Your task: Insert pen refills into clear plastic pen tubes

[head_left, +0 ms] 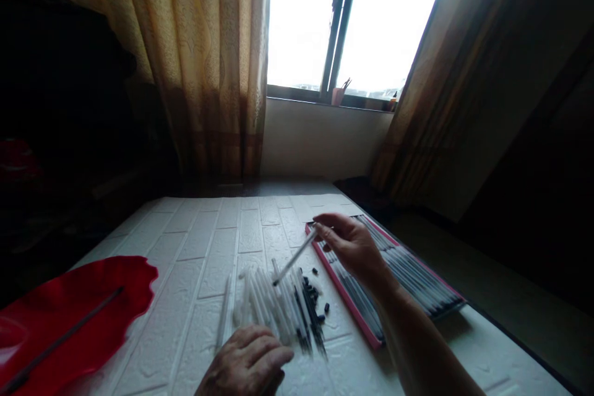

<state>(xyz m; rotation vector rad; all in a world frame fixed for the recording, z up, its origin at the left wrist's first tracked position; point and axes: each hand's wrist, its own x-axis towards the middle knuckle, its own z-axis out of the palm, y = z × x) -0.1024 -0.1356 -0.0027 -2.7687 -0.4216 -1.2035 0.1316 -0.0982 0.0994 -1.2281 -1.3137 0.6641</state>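
Observation:
My right hand [346, 238] is closed, pinching the upper end of a clear pen [296, 255] between thumb and fingers. The pen slants down to the left, its dark lower end just over a pile of whitish pen barrels [264, 297]. Beside the near end of that pile rests my left hand [250, 356], its fingers curled together; anything inside them is hidden. Dark, thin refills [306, 315] lie along the pile's right side. Several small black caps [327, 307] are scattered there. Under my right forearm is a pink-edged box [343, 297] filled with rows of pens [417, 278].
A red wavy-edged dish [116, 284] stands at the left with a dark stick [69, 337] across it. White brick-patterned covering [199, 241] spreads over the table. Beyond are a curtain [208, 62] and a window with a small pink cup [337, 96] on its sill.

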